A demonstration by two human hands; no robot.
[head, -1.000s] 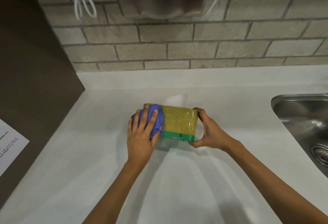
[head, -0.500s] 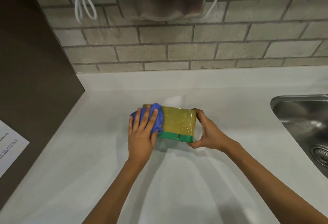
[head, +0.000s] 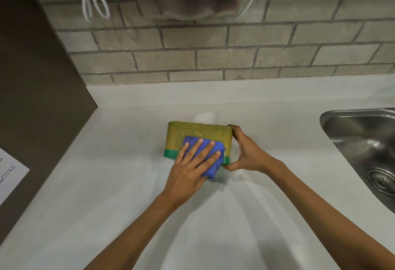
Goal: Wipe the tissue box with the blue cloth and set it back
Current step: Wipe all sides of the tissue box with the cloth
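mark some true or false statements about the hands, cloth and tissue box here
1. The left hand presses the blue cloth flat against the tissue box. True.
2. The right hand rests in the sink. False: it grips the box's right end.
3. The sink lies right of the box. True.
4. The cloth covers the box's left end. False: that end is bare; the cloth sits toward the right.

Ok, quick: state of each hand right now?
Left hand: open, flat fingers pressing the blue cloth against the tissue box front.
Right hand: closed, gripping the tissue box's right end.
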